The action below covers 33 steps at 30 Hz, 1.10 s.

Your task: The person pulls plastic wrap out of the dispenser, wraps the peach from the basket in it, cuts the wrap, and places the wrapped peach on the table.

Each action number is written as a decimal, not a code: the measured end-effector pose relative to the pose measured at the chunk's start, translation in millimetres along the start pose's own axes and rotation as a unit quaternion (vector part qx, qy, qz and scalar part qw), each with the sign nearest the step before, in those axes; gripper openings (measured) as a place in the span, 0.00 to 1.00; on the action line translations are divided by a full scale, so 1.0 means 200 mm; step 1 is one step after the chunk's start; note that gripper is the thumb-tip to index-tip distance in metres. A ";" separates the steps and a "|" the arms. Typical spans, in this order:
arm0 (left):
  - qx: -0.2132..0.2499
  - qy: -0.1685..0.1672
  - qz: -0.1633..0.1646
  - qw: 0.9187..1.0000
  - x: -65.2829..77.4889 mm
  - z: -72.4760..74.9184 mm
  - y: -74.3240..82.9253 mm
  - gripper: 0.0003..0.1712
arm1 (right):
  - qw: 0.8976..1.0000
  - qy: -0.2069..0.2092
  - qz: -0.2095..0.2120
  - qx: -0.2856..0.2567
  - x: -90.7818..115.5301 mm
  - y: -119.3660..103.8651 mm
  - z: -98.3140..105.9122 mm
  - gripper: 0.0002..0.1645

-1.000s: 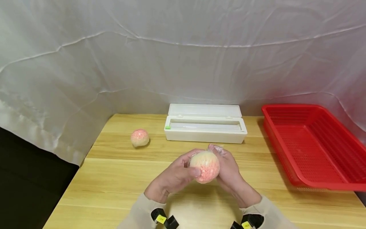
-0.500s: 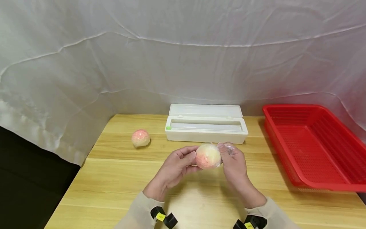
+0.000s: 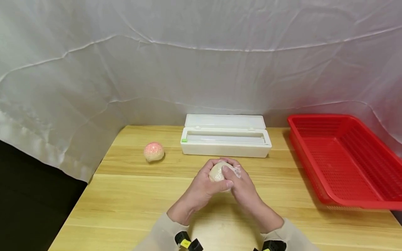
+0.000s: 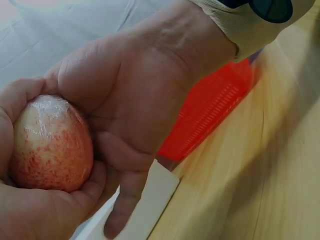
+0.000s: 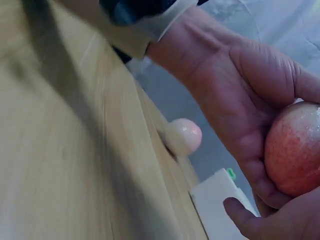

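Between both hands, in the middle of the head view, is a peach (image 3: 216,172) in clear cling film. My left hand (image 3: 199,187) cups it from the left, thumb laid across its near side. My right hand (image 3: 246,190) holds it from the right, its thumb pressing on top near bunched film (image 3: 237,170). The wrist views show the peach's red-speckled skin (image 4: 52,160), with shiny film gathered at its pale end. A second peach (image 3: 154,151), pink above and cream below, lies on the table at the left.
A white cling film dispenser (image 3: 226,150) stands behind the hands with its lid raised and a roll inside. At the right is a red plastic basket (image 3: 329,188). The wooden table (image 3: 125,205) ends at a grey cloth backdrop (image 3: 201,76).
The held peach has been turned, so its pale, film-covered end now faces up. My right hand moved right, then back in, and both hands now close round it.
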<state>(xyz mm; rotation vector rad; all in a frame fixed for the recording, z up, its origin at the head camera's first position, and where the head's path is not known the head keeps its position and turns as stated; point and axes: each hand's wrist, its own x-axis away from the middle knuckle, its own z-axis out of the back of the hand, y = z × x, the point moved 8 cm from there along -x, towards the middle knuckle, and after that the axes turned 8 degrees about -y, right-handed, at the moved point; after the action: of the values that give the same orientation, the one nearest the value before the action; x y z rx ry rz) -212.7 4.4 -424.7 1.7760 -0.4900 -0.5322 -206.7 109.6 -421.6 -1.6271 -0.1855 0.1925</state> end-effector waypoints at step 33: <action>-0.117 0.153 -0.049 0.980 0.01 0.00 0.03 0.20 | 0.981 0.071 0.033 -0.179 0.00 0.05 -0.02 0.31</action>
<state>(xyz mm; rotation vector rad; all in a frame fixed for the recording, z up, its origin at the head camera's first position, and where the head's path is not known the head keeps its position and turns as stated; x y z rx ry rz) -211.1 1.4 -419.0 1.6227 -0.1209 -0.3583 -206.2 104.3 -430.8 -2.0002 -0.0578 0.0957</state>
